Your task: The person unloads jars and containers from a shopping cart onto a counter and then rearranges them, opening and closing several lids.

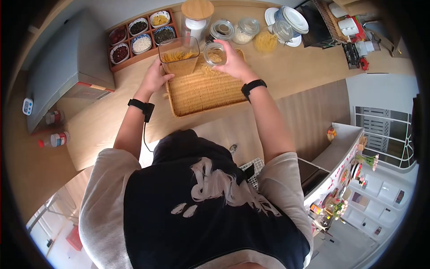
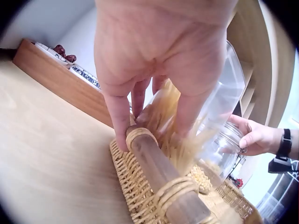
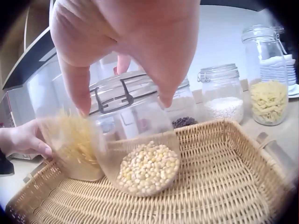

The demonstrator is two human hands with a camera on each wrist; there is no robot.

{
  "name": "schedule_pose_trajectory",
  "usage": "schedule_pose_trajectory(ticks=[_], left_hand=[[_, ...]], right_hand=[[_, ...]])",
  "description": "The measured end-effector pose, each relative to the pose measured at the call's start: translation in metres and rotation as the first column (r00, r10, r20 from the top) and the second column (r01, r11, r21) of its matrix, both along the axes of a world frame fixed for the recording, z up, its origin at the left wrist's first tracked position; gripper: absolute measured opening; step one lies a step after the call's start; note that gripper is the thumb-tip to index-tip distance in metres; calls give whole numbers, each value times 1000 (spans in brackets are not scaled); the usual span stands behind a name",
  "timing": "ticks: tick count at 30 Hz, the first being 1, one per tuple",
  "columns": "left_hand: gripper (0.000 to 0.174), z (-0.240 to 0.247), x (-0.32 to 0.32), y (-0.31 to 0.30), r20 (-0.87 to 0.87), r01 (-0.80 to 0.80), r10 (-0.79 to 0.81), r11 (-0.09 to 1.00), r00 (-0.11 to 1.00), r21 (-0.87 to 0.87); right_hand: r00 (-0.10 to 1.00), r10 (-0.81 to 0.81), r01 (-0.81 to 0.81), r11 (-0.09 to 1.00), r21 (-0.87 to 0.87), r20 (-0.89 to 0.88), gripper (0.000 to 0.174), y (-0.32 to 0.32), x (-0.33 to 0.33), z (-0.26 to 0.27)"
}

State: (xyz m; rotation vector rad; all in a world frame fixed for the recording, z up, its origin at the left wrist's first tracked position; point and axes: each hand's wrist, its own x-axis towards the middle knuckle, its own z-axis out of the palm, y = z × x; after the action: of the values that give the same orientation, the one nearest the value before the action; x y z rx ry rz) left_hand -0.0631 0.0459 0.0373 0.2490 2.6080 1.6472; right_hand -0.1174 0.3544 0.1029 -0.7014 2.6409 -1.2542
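A clear square container of yellow pasta [image 1: 179,62] stands at the left end of the wicker basket [image 1: 201,96], gripped around its side by the left hand [image 1: 154,80]. The right hand [image 1: 233,65] holds a round glass jar [image 3: 135,140] by its lid, fingers and thumb on either side of the rim. Kernels lie in the bottom of this jar, which tilts beside the container in the right wrist view. In the left wrist view the left hand [image 2: 159,60] is above the basket's wooden handle [image 2: 163,177], with the pasta behind its fingers.
Behind the basket stand more glass jars [image 3: 224,100] and a wooden-lidded canister [image 1: 197,24]. A divided wooden tray [image 1: 134,58] with small bowls is at the back left. Plates [image 1: 293,20] are stacked at the back right; a grey box-shaped appliance [image 1: 67,67] stands left.
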Motion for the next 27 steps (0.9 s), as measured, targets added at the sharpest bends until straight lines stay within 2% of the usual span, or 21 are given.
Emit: schedule_pose_trajectory(ticks=[3,6,8,10,12,14,18,20,22,23,24,26,27], left_hand=[[76,-1,0,0,-3,2,-2,1000,1000,-18],[74,-6,-2,-1,14,-4,5,999,1000,-43],[72,-16,-6,-4,25,9,-8,998,1000,-56],[67,-24,-6,-6,102,-28,27,999,994,17],[66,-28,-6,-7,52,-9,10,1000,999,-14],[64,-28,-7,-7,-3,20,-20,999,1000,-48],[69,-28,-6,-6,-63,15,-22,993,998,-119],[71,-26,1,-9,-77,11,-25,986,997,-168],[59,-34,9,-23,51,-142,159,959,986,-244],[48,-51,9,-43,47,-123,145,941,988,-314],[39,-63,11,-58,44,-100,126,918,991,-383],[22,-20,39,-42,36,-98,123,906,992,-412],[22,-4,51,-32,31,-66,87,905,996,-420]], right_hand=[[994,27,-22,999,-45,105,94,1,2,4],[983,56,-46,997,-65,173,94,3,-1,9],[986,54,-37,994,-107,160,92,-7,3,2],[993,69,-64,996,-56,99,90,-14,7,-4],[990,51,-39,995,-96,128,91,-10,10,-8],[993,5,-2,1000,25,-120,93,-8,13,-16],[984,-106,130,977,168,-145,89,7,38,-9],[968,-172,193,976,99,-183,84,31,63,1],[950,-245,243,969,-35,-191,73,70,104,17],[945,-282,266,957,-115,-163,67,93,134,26],[888,-444,434,895,-99,-120,61,115,169,34],[706,-708,703,704,-95,-15,51,161,250,39],[592,-804,804,585,-108,51,48,184,293,35]])
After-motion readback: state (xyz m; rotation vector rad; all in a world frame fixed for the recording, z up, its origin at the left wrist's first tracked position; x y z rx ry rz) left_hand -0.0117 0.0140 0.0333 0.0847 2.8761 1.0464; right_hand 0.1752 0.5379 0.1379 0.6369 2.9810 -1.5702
